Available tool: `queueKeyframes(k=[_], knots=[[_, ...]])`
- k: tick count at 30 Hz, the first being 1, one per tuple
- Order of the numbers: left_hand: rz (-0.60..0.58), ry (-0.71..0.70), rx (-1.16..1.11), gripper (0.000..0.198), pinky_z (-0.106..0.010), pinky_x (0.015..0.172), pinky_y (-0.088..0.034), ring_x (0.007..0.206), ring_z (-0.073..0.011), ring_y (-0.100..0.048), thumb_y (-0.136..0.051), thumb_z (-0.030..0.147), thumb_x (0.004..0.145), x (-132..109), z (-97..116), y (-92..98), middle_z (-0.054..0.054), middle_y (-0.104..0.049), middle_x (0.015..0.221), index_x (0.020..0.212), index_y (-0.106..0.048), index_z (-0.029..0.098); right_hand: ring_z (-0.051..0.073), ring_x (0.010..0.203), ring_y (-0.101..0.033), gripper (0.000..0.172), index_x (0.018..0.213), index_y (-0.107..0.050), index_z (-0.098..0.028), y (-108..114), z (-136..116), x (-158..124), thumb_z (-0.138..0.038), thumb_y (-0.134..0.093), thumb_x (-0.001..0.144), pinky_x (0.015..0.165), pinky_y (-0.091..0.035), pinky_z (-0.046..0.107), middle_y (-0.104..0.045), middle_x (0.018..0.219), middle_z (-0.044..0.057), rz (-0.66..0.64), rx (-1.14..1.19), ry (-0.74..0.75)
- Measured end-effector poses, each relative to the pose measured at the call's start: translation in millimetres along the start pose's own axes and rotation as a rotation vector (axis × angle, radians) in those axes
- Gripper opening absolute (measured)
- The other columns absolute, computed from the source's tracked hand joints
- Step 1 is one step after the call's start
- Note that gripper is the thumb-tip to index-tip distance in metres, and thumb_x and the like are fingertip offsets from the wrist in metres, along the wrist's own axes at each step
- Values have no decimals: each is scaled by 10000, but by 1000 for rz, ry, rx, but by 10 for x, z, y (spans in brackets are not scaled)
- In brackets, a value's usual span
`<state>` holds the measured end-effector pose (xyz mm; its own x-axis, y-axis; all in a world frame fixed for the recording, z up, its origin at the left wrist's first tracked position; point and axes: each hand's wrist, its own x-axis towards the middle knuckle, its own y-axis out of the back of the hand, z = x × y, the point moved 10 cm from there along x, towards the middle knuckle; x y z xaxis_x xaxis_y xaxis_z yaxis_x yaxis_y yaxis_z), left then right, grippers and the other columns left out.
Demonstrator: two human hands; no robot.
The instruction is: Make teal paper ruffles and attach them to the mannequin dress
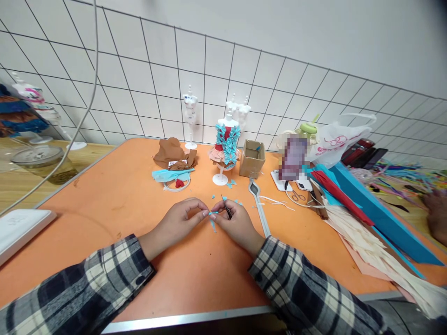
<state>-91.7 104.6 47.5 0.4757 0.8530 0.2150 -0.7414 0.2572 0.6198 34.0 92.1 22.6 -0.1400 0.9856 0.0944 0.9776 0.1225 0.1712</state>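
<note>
Over the middle of the orange table, my left hand pinches a small light-blue paper piece between thumb and forefinger. My right hand meets it at the other end, its fingertips closed on the same piece. A slim, dark pointed tool is also held in the right hand; whether it is tweezers or small scissors I cannot tell. Another narrow blue strip shows just below the fingertips. Beyond the hands stands a small white dress form wearing a red bodice, blue ruffles and a pinkish skirt.
Blue scraps lie by the dress form's base. Nearby are a small cardboard box, brown paper, a grey strap-like strip and orange-handled scissors. Rolled paper lines the right side. Another person's hand is far right.
</note>
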Motion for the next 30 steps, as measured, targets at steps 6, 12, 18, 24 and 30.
queueKeyframes(k=[6,12,18,24,30], knots=[[-3,17,22,272,-329,821,-488,876,-208,-640,-500,396,905,-2,-14,-14,-53,-692,909,887,-666,181,71,484,-369,103,829,-629,-182,75,-18,9,-264,-634,768,470,-297,215,-536,650,-48,72,-103,29],[14,-175,53,316,-378,1020,-428,1193,-238,-542,-523,382,917,-32,147,-13,-120,-610,1227,1115,-662,178,121,633,-522,73,819,-658,-187,59,-161,-27,-238,-609,798,599,-378,234,-620,704,-16,58,-341,171],[45,-289,188,192,-352,917,-472,1020,-215,-629,-550,327,918,-37,231,-3,-65,-712,972,942,-699,209,100,554,-478,104,852,-664,-190,20,-175,-53,-263,-611,799,538,-361,221,-641,725,-16,33,-289,154],[89,-319,301,120,-378,932,-439,1035,-220,-630,-587,263,887,-61,256,43,-38,-734,966,904,-700,226,97,545,-465,160,858,-676,-188,9,-236,-79,-326,-669,778,547,-360,221,-622,689,-28,47,-316,174],[94,-267,313,147,-375,912,-435,1002,-217,-635,-591,317,889,-51,223,63,-36,-735,945,869,-701,223,128,657,-564,99,835,-672,-193,79,-163,-29,-221,-587,793,611,-413,226,-660,750,-10,81,-294,159]])
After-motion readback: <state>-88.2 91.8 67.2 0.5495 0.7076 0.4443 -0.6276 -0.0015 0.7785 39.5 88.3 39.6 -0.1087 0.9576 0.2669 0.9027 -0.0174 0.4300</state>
